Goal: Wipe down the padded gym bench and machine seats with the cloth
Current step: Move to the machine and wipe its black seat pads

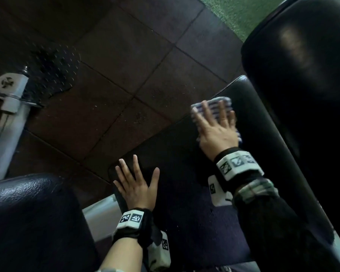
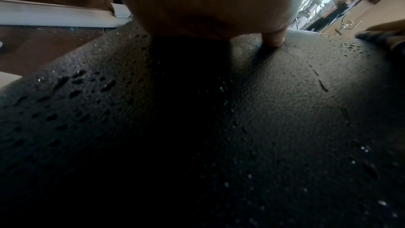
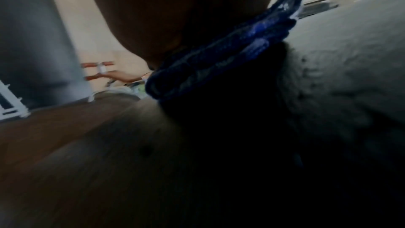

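Observation:
A black padded seat (image 1: 175,154) fills the middle of the head view. Its surface (image 2: 285,110) carries water droplets in the left wrist view. My left hand (image 1: 134,183) rests flat on the seat's near left edge, fingers spread and straight. My right hand (image 1: 216,124) presses a blue-and-white striped cloth (image 1: 218,103) onto the seat's far end, fingers straight on top of it. The folded cloth (image 3: 219,58) shows dark blue under my palm in the right wrist view. A tall black back pad (image 1: 298,61) rises at the right.
Dark rubber floor tiles (image 1: 126,65) lie beyond the seat, with green turf (image 1: 243,12) at the far right. A grey metal frame post (image 1: 8,114) stands at the left. Another black pad (image 1: 28,222) sits at the lower left.

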Demonstrator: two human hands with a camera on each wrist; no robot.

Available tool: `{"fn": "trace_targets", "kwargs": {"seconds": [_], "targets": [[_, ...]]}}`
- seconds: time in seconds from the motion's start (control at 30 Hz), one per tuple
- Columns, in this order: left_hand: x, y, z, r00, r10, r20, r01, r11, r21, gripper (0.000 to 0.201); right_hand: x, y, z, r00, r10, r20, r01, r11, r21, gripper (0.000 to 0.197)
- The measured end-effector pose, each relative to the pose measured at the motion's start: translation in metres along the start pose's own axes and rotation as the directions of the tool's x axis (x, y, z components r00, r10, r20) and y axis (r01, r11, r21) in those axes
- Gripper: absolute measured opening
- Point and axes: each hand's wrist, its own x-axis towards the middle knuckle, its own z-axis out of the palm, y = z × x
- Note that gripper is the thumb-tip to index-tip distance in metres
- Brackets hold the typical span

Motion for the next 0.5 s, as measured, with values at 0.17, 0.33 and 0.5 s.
{"fn": "trace_targets", "kwargs": {"seconds": [0.17,0.33,0.5], "targets": [[0.0,0.0,0.0,1.0,-0.005,0.01,0.005,1.0,0.011,0.091,-0.051,0.015,0.031,0.987,-0.161,0.0,0.16,0.985,-0.059,0.086],[0.0,0.001,0.0,1.0,-0.005,-0.001,0.005,1.0,0.009,0.09,-0.05,0.059,0.012,0.993,0.104,-0.054,-0.102,0.994,0.038,0.074],[0.0,0.002,0.0,1.0,-0.017,0.007,0.017,1.0,0.004,0.091,0.004,0.022,-0.007,0.993,0.109,-0.051,-0.107,0.993,0.04,0.079]]}}
